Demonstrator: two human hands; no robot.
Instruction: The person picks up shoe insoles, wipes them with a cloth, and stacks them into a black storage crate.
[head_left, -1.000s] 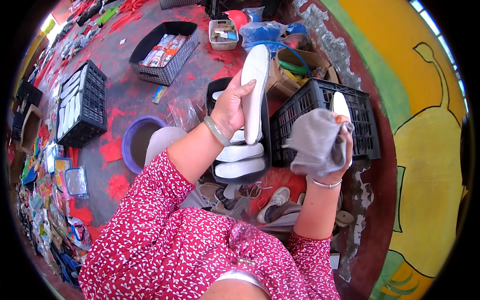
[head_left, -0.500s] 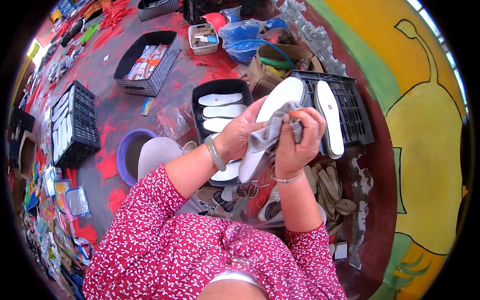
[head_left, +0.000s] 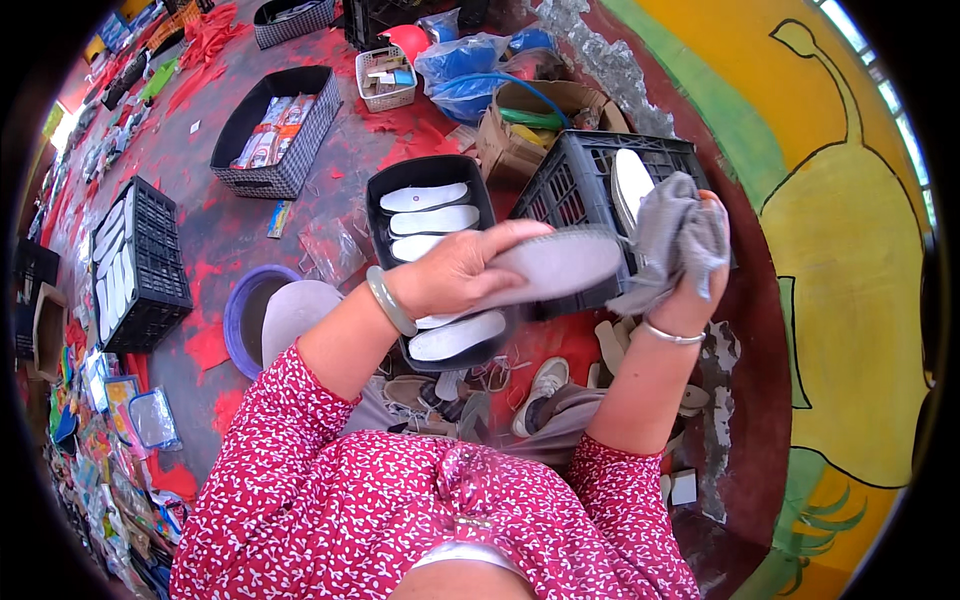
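In my left hand (head_left: 455,272) is a shoe insole (head_left: 565,265), gripped at one end between thumb and fingers. Its greyish underside shows, slightly blurred. My right hand (head_left: 690,308), apart from the insole, holds a crumpled grey cloth (head_left: 665,240) that hides most of its fingers. Behind my left hand stands a black fabric bin (head_left: 378,215) with several white insoles (head_left: 435,221) lying in rows. White insoles (head_left: 631,180) also lie on an upturned-looking dark plastic crate (head_left: 562,190), partly hidden by the cloth.
A purple bucket (head_left: 240,320) stands left of my knee. Another black crate (head_left: 160,265) at the left holds white insoles. Beyond are a checked bin (head_left: 265,180) with packets, a white basket (head_left: 388,98) and a cardboard box (head_left: 500,150). A painted wall (head_left: 840,300) rises at the right.
The cloth has left the insole and moved right with my right hand. My left hand has turned the insole from its white face to the greyish underside, swinging it level.
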